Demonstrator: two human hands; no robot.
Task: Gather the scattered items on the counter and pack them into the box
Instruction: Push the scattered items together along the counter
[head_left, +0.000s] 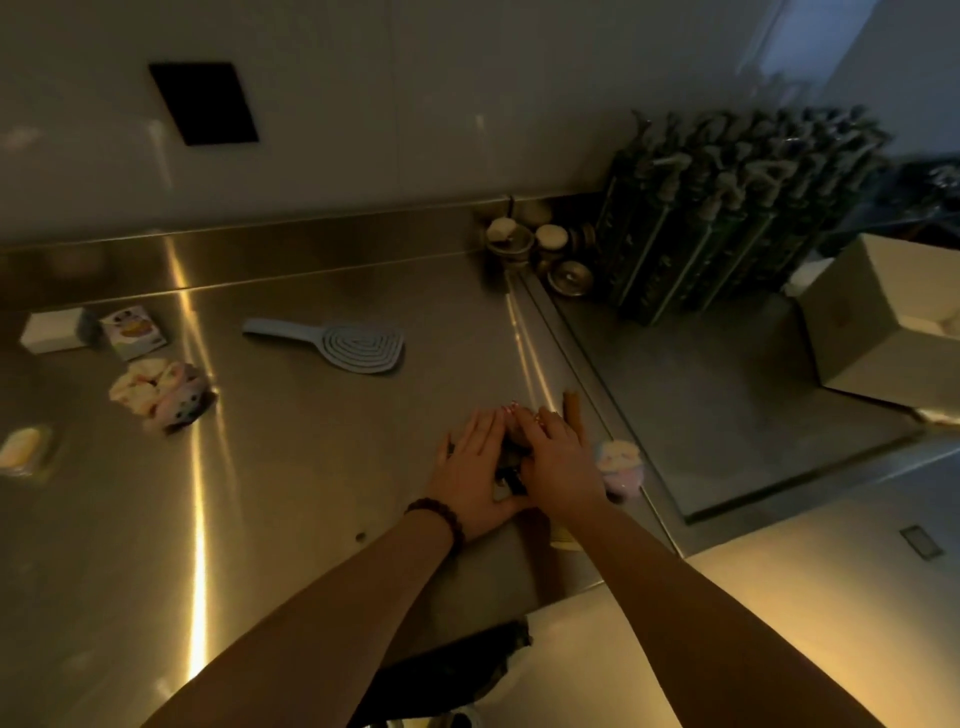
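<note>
My left hand (475, 467) and my right hand (558, 462) lie close together on the steel counter (311, 467), fingers fairly straight. They press from both sides on a small pile of dark items (511, 460), which is mostly hidden under them. A brown stick-shaped item (573, 410) lies just beyond my right fingers. A pastel plush (621, 465) sits right of my right hand. Further left lie a blue hairbrush (343, 340), two small boxes (54, 330) (134, 332), a pastel plush bundle (163, 389) and a pastel packet (23, 452). The open cardboard box (883, 322) stands at the far right.
A lower steel surface (727, 395) beside the counter holds the box. Behind it stand several green pump bottles (727, 208) and small jars (535, 244) against the wall. A dark rectangle (202, 101) is set in the wall. The scene is dim.
</note>
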